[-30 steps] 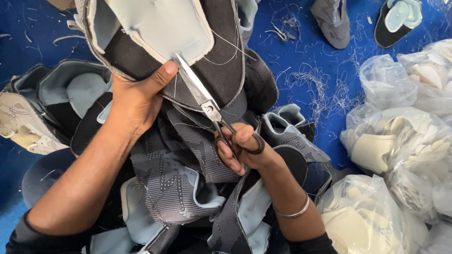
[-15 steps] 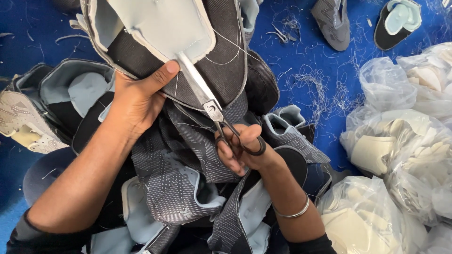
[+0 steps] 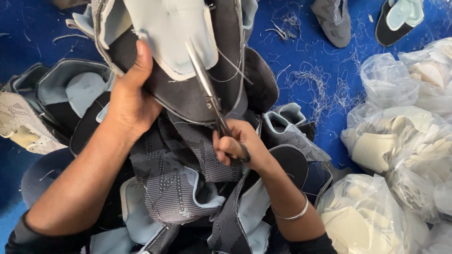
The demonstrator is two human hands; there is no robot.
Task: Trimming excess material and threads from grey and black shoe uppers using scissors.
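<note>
The heap of shoe uppers (image 3: 188, 188) lies in the person's lap and serves as the landmark. Above it, the left hand (image 3: 132, 106) holds up one shoe upper (image 3: 188, 94), thumb on its left edge. The right hand (image 3: 238, 146) sits over the heap's middle, and its scissors (image 3: 207, 91) reach up across the held upper. Right of the heap lie clear plastic bags of cut pieces (image 3: 405, 155). Loose threads (image 3: 315, 89) lie between heap and bags. Beyond the bags, at the upper right, two single uppers (image 3: 367, 19) lie apart. More uppers (image 3: 37, 108) lie left of the heap.
</note>
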